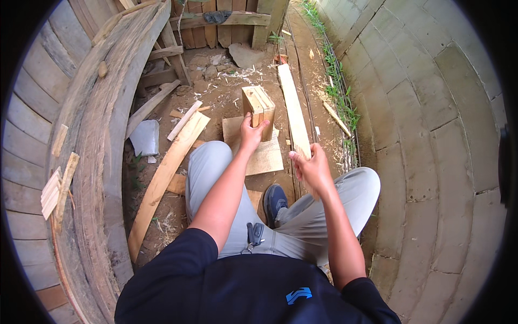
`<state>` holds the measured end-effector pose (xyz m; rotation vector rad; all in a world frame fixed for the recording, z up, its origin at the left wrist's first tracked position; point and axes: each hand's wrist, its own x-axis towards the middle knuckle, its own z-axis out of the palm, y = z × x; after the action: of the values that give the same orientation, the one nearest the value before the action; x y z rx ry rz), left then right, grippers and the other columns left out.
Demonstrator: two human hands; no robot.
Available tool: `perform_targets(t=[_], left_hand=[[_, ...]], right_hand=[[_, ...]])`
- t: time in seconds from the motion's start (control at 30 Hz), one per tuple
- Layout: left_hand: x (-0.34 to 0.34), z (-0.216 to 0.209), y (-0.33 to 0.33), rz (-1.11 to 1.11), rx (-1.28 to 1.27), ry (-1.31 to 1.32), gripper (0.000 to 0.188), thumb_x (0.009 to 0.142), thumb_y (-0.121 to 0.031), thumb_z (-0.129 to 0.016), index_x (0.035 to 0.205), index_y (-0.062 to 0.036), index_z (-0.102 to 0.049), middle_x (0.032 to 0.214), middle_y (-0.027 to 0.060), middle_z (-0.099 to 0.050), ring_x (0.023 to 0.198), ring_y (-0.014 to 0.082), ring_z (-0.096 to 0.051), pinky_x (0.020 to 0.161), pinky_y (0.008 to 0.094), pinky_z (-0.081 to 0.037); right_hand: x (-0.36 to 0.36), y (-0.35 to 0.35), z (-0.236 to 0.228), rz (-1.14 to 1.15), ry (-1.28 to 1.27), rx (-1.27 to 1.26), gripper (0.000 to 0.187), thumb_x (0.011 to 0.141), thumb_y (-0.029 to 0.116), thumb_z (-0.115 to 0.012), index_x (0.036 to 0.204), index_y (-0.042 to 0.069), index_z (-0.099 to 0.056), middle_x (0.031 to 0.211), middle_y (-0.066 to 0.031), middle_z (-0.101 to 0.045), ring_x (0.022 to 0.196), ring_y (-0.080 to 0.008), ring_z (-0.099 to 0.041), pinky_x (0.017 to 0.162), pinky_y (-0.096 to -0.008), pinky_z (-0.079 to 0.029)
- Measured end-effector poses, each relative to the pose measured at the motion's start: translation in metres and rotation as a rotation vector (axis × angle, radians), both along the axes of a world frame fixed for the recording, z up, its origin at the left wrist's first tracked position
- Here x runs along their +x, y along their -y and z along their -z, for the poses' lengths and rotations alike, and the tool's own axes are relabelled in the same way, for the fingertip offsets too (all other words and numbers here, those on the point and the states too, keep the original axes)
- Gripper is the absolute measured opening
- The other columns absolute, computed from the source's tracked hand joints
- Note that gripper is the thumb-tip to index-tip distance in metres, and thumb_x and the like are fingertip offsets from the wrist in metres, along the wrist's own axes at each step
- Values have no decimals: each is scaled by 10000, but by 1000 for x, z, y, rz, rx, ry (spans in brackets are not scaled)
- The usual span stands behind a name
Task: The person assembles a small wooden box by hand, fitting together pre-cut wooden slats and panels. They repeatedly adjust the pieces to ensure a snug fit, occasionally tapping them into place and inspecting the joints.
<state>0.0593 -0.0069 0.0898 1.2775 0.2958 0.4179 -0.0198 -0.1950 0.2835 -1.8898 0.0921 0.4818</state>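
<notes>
My left hand (252,132) is closed on the near side of a small wooden box (259,102), its thumb along the side facing right. The box stands upright over a flat wooden board (266,160) on the dirt; whether its base touches the board is hidden. In my right hand (311,167) is the near end of a long, pale wooden plank (293,105), gripped between thumb and fingers. The plank reaches away from me, to the right of the box, its far end near the scattered shavings.
A thick, rough timber bench (91,162) runs along my left, with small wood strips (60,189) on it. Another long plank (164,183) leans beside my left knee. A block wall (426,140) closes the right side. Plank fencing (226,32) and stones (245,55) are ahead.
</notes>
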Motion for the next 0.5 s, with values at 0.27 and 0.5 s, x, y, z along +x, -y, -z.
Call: perform_targets(t=[0.27, 0.5], left_hand=[[-2, 42, -8, 14, -1, -86, 461, 821, -54, -838, 1225, 13, -628, 1138, 91, -730, 1007, 166, -687, 891, 318, -533], [-25, 58, 21, 29, -98, -407, 527, 789, -88, -864, 1251, 28, -640, 1176, 123, -718, 991, 189, -689, 892, 339, -531]], right_hand=[[-32, 10, 15, -47, 96, -74, 533, 992, 191, -653, 1463, 87, -426, 873, -72, -672, 622, -131, -585, 554, -316, -498], [-51, 16, 58, -74, 25, -83, 502, 967, 118, -659, 1407, 50, -428, 1085, -185, -698, 905, -251, -705, 773, -371, -542]])
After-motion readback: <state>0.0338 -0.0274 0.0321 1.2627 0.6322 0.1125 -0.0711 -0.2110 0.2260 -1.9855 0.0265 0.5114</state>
